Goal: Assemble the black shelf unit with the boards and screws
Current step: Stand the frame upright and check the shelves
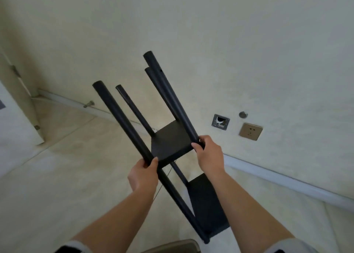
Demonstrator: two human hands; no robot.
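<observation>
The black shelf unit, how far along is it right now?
Partly built. Done: two boards, the upper board and the lower board, already sit between four black poles. In hand: the left hand grips one pole and the right hand grips another, holding the frame tilted. Left: the pole tops stand bare above the upper board, so likely another board still goes there. No screws visible.

Wall and floor around us

We see a gold socket (250,131) beside an open wall box (220,122), a knob (243,115) above, a door (13,107) at left.
</observation>
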